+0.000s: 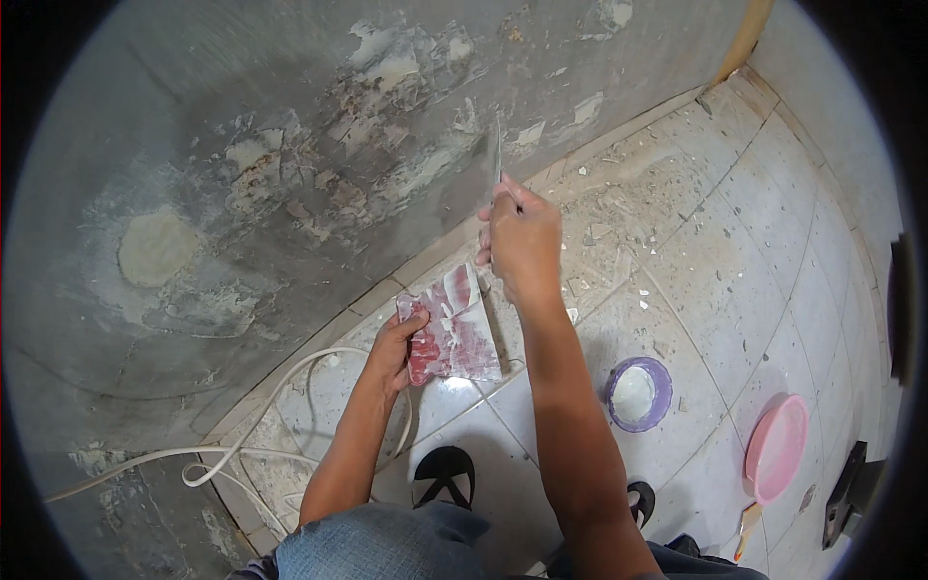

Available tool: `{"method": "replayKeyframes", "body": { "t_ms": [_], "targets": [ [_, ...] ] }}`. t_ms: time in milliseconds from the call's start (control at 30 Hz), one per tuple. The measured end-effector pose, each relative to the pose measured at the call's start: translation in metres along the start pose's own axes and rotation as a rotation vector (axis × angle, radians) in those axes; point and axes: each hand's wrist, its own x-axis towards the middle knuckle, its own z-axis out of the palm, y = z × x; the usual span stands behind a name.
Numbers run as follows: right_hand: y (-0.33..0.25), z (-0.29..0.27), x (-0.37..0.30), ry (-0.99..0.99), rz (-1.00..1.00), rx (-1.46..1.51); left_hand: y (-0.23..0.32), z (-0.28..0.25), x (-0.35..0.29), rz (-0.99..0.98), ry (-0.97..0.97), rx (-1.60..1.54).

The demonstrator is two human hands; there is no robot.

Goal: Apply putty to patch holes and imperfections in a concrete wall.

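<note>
My left hand (pixel 393 350) is closed on the near left edge of a flat red board (pixel 452 329) smeared with white putty, its thumb on top. Higher up and to the right, my right hand (pixel 523 237) grips a putty knife (pixel 499 150), whose thin blade shows edge-on and points at the grey wall. Fingers hide the knife's handle. Whether the blade touches the wall I cannot tell. The grey wall (pixel 319 77) has peeling, flaked patches and a round pale filled patch (pixel 158 248) at the left.
A purple tub (pixel 663 396) with white paste stands on the tiled floor (pixel 720 348) to my right. Beyond it are a pink basin (pixel 779 449) and a paintbrush (pixel 747 527). A white cable (pixel 280 396) loops at the left. Plaster chips (pixel 604 230) litter the wall's foot.
</note>
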Motion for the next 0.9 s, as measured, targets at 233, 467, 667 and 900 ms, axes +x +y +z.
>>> {"method": "replayKeyframes", "body": {
  "t_ms": [233,467,667,900],
  "targets": [
    [-0.004,0.008,-0.010,-0.082,-0.030,-0.102,0.003,-0.008,0.000,0.011,-0.016,0.013],
    [-0.006,0.018,0.011,-0.010,-0.186,-0.239,-0.004,-0.011,0.004,-0.001,-0.033,0.017],
    [-0.023,0.009,-0.005,0.015,-0.223,-0.213,-0.001,-0.005,0.002,-0.013,-0.022,0.007],
    [0.002,0.017,-0.018,0.017,-0.767,-0.736,0.001,0.013,-0.004,0.003,0.031,0.007]
  ]
}}
